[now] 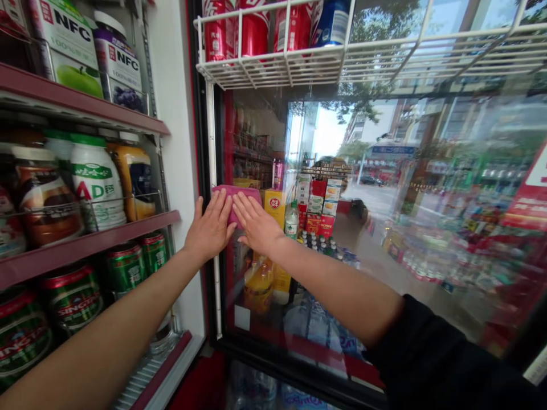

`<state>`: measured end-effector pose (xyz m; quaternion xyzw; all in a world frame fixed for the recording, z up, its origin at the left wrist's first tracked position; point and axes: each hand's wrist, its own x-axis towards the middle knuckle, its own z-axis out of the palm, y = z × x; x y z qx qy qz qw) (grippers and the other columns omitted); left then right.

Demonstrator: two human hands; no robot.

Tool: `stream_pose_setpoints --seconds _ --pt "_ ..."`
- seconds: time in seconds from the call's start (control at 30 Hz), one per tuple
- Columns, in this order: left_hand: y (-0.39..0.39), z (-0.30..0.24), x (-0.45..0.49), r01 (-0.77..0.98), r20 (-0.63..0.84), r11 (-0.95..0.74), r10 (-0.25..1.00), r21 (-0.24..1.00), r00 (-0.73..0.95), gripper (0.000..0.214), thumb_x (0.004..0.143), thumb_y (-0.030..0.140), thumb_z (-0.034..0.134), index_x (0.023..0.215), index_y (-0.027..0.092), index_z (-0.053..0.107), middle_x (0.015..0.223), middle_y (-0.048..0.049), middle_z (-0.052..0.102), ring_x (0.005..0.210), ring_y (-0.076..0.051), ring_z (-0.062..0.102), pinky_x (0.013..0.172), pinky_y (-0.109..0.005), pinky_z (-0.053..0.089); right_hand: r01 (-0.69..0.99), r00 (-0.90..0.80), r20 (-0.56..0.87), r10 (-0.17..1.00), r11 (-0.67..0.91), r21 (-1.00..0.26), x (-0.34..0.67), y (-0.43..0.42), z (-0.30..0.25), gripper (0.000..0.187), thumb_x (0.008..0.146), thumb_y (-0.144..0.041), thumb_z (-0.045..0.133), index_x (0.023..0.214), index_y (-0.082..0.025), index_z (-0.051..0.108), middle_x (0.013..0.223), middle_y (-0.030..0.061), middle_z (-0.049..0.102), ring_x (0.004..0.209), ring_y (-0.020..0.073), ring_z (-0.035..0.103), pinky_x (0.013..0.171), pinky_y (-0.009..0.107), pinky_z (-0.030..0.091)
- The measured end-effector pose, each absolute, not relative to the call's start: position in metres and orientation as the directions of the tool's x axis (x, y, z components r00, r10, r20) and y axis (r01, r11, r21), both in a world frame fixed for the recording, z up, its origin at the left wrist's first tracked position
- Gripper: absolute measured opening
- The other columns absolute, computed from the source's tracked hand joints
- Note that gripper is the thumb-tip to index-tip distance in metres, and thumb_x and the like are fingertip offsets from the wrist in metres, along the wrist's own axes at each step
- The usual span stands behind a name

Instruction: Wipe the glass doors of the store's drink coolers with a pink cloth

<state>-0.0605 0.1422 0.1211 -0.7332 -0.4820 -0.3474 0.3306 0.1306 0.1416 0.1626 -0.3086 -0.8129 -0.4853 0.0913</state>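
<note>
A folded pink cloth (pixel 239 196) lies flat against the inside of a glass door (pixel 380 222), near its left edge. My left hand (pixel 210 225) is open, its straight fingers laid on the left part of the cloth. From the other side, my right hand (pixel 256 224) rests open on the cloth too, its fingers stretched flat. The two hands' fingertips nearly meet. Part of the cloth is hidden under the fingers.
A white wire rack (pixel 273 65) with drink cans crosses the door above my hands. To the left, fridge shelves (pixel 123 228) hold juice bottles, a white milk-drink bottle (pixel 94 182) and green beer cans (pixel 72 299). Reflections overlap the view through the glass.
</note>
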Motion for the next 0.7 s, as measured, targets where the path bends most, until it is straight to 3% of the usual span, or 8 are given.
stream_pose_setpoints --seconds 0.27,0.4,0.53,0.7 --pt "0.128 0.108 -0.019 0.942 0.827 -0.322 0.5 -0.098 0.256 0.079 0.106 0.035 0.041 0.174 0.003 0.017 0.184 -0.0266 0.013 0.174 -0.036 0.009 0.139 -0.066 0.013 0.578 -0.809 0.44 0.389 0.395 0.714 0.168 0.132 0.155 0.103 0.102 -0.057 0.067 0.171 0.007 0.025 0.183 0.0254 0.017 0.174 0.0366 0.011 0.144 0.051 0.011" --pt "0.108 0.091 0.037 0.916 0.818 -0.386 0.487 -0.112 0.306 0.077 0.108 0.042 0.044 0.174 0.01 0.023 0.184 -0.0213 0.017 0.174 -0.035 0.014 0.14 -0.065 0.015 0.587 -0.808 0.457 0.372 0.443 0.678 0.242 0.105 0.135 0.098 0.102 -0.047 0.067 0.171 0.008 0.025 0.183 0.0253 0.017 0.174 0.0378 0.012 0.144 0.053 0.015" --pt "0.087 0.073 0.101 0.874 0.813 -0.463 0.445 -0.15 0.375 0.078 0.108 0.049 0.046 0.175 0.018 0.023 0.185 -0.0135 0.021 0.174 -0.03 0.015 0.141 -0.062 0.019 0.637 -0.768 0.494 0.408 0.404 0.656 0.32 0.07 0.109 0.095 0.106 -0.044 0.06 0.175 0.003 0.014 0.183 0.0229 0.014 0.174 0.0371 0.009 0.143 0.057 0.021" --pt "0.083 0.058 0.14 0.853 0.812 -0.493 0.42 -0.17 0.405 0.075 0.11 0.046 0.041 0.176 0.019 0.02 0.186 -0.0104 0.018 0.175 -0.027 0.015 0.14 -0.062 0.024 0.672 -0.731 0.521 0.44 0.334 0.661 0.354 0.051 0.087 0.093 0.106 -0.043 0.057 0.174 0.004 0.016 0.181 0.0272 0.015 0.172 0.0423 0.014 0.137 0.066 0.029"
